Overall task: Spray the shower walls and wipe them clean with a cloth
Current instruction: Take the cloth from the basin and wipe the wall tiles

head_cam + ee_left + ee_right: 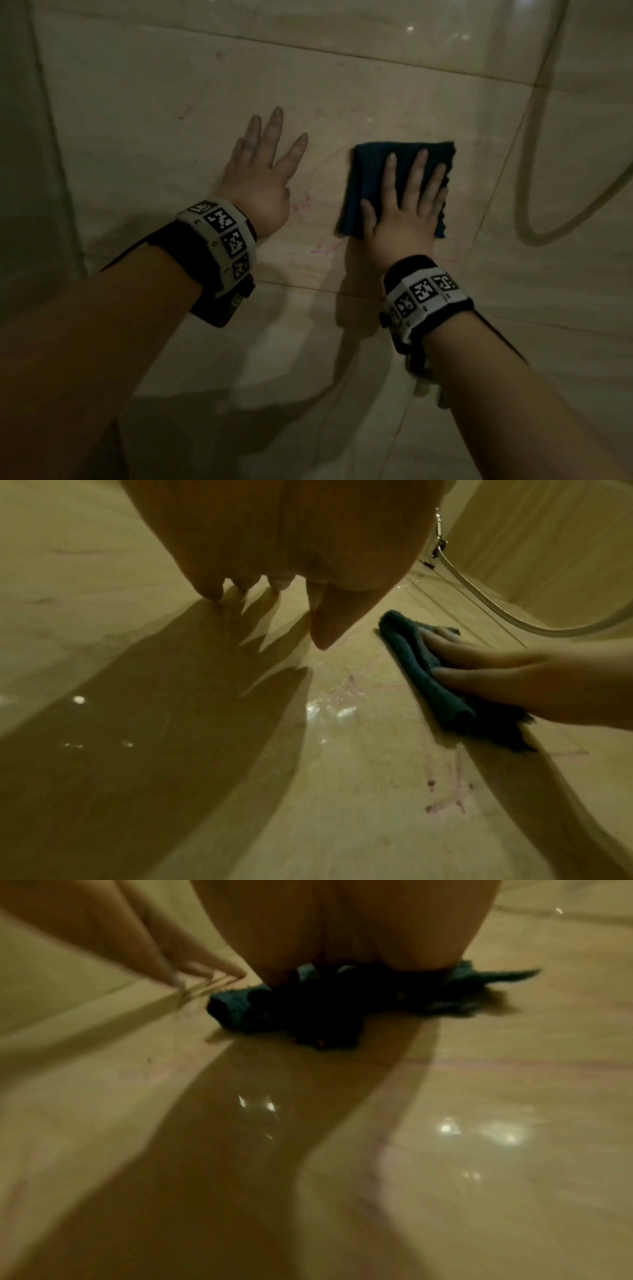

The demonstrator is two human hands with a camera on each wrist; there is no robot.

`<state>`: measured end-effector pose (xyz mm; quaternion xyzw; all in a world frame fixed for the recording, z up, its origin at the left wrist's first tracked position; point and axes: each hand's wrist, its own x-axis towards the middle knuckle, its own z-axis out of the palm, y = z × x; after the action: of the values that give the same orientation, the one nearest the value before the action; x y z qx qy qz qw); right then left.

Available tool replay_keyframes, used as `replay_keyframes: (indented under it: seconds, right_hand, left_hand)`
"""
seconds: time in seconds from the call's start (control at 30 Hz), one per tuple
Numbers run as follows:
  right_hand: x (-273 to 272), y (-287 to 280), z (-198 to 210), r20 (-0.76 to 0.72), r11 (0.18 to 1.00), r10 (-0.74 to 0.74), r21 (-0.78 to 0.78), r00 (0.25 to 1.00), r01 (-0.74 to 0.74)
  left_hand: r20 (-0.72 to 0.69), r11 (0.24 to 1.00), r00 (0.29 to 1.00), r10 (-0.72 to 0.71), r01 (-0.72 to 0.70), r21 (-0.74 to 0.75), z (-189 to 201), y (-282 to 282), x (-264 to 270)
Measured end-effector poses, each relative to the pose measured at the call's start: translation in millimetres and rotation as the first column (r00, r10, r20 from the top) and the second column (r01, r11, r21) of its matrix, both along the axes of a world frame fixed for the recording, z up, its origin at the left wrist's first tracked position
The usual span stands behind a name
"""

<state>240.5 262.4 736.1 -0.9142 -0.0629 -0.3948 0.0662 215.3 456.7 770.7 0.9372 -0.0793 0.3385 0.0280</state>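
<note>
Pressing flat with straight fingers, the right hand (404, 212) pins a folded dark teal cloth (373, 178) against the beige tiled shower wall (154, 113), mid-tile. Left hand (260, 178) is just beside it, fingers spread, fingertips touching bare tile. Faint pink marks (322, 248) show below the cloth, and a hose (534, 192) loops near the wall's right edge.

Cloth (376, 178) on wall (171, 102) — left hand (260, 185) beside, hose (534, 137) right.
</note>
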Motion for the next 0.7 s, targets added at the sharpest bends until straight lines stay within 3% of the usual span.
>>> replay_keyframes:
  seconds: [0.2,0.37,0.53,0.7]
  right_hand:
    - [5.8,31.4,53.1,0.112,1.0,-0.008,-0.027,0.994,0.011]
    - [12.8,51.5,83.5,0.179,1.0,-0.02,-0.012,0.984,0.022]
    - [14.1,61.5,67.5,0.201,0.999,-0.032,0.024,0.979,0.028]
    - [5.2,78.5,1.6,0.074,0.999,0.021,-0.052,0.997,-0.017]
  left_hand:
    - [0.14,0.998,0.989,-0.057,0.055,0.017,0.7,20.7,4.4]
    - [0.182,0.997,0.983,-0.037,0.049,-0.061,5.8,45.3,8.7]
    - [0.156,0.997,0.987,-0.034,0.045,-0.065,2.0,55.1,13.1]
    - [0.161,0.998,0.986,-0.048,0.055,-0.04,-1.3,59.1,13.0]
